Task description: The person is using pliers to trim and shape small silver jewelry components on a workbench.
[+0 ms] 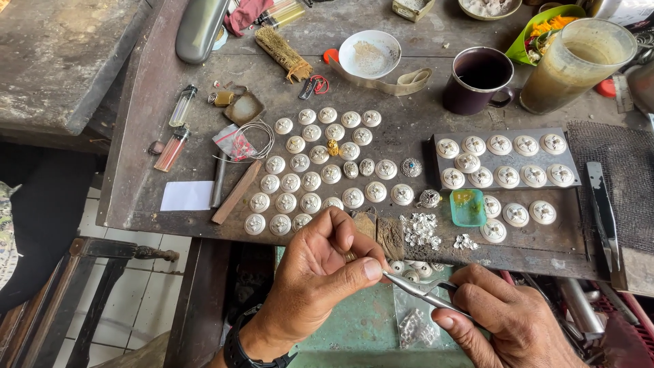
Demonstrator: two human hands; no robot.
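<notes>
1. My left hand (317,272) is pinching shut on a small gold-coloured piece (350,257), thumb pressing it against the curled fingers; only a sliver is showing, so I cannot tell its shape.
2. My right hand (507,320) is closing around the handle of slim steel tweezers (422,292), gripping them pen-fashion.
3. The tweezers' long axis is running from lower right up to the left, their closed tip (385,274) touching or just beside my left thumb, just right of and below the gold-coloured piece. The left hand is the nearer of the two to that piece; the right is reaching it only through the tool.
4. Just below the tip, a clear bag of silver bits (415,327) is lying on a green surface (361,320).
5. Beyond my knuckles, rows of round silver buttons (320,167) are sitting on the worn bench (409,109), with a heap of silver scraps (419,228) near them.
6. Further right, a turquoise dish (468,208) and a grey tray (575,182) of more buttons are resting.
7. At the far edge, a dark mug (480,78) and a white bowl (370,54) are standing well apart from my hands.
</notes>
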